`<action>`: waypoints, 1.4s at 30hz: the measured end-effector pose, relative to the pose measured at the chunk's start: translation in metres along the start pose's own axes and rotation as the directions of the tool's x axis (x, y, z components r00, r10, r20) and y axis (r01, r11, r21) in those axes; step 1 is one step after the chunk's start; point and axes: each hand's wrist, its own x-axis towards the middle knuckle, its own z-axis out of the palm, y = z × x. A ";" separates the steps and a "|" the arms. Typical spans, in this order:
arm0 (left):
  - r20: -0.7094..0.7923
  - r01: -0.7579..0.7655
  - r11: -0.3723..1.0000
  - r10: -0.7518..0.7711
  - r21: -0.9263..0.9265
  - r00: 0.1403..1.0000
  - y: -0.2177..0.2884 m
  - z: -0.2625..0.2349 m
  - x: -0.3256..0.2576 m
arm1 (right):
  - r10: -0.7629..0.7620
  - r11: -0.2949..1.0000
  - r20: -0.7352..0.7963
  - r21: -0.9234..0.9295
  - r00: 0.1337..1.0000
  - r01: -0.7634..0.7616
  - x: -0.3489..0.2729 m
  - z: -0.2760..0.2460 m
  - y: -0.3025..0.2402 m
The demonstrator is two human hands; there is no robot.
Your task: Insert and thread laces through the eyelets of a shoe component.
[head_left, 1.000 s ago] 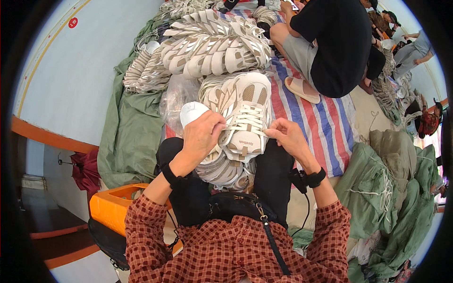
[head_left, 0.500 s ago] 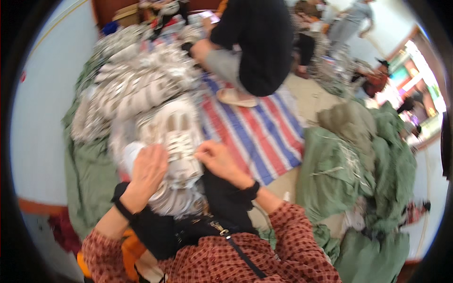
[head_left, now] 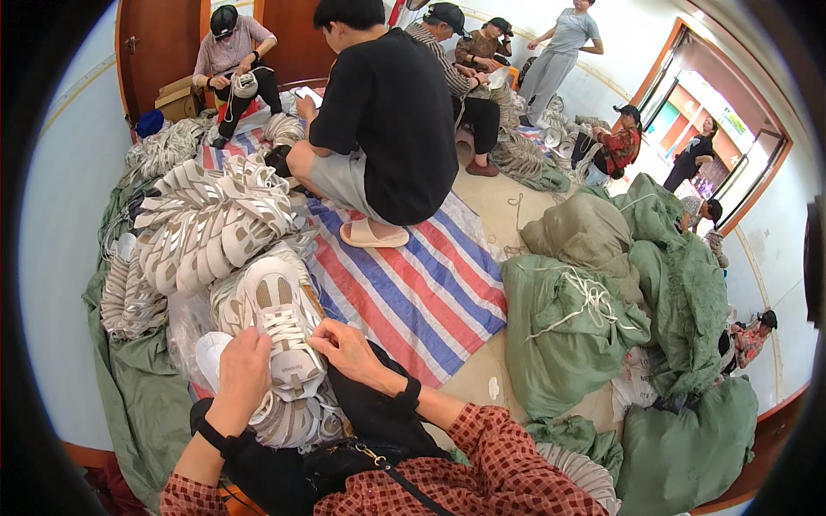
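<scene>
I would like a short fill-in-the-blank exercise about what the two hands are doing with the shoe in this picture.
1. Both hands hold a white and beige laced ____ on the lap.
2. The left hand grips the shoe's side, and the right hand pinches its white ____.
3. The striped plastic sheet on the floor is red, white and ____.
4. The tied cloth sacks at the right are ____ in colour.

Missing words: sneaker; laces; blue; green

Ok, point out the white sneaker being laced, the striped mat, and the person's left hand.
white sneaker (head_left: 277, 314), head view, on its toe and laces.
striped mat (head_left: 413, 292), head view, on bare stripes.
left hand (head_left: 243, 370), head view, on its back.
</scene>
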 end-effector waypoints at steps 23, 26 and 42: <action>-0.048 -0.063 0.998 0.064 0.030 0.997 -0.003 0.003 -0.007 | 0.114 0.980 0.056 0.158 0.992 -0.122 -0.001 0.003 0.012; -0.051 0.172 0.980 -0.178 -0.104 0.983 -0.001 0.004 -0.021 | 0.022 0.999 0.014 -0.023 1.000 -0.022 -0.010 0.005 -0.006; -0.209 0.377 0.916 -0.399 -0.138 0.893 0.036 0.034 -0.031 | -0.349 0.558 0.152 -0.759 0.925 0.335 -0.014 0.006 0.013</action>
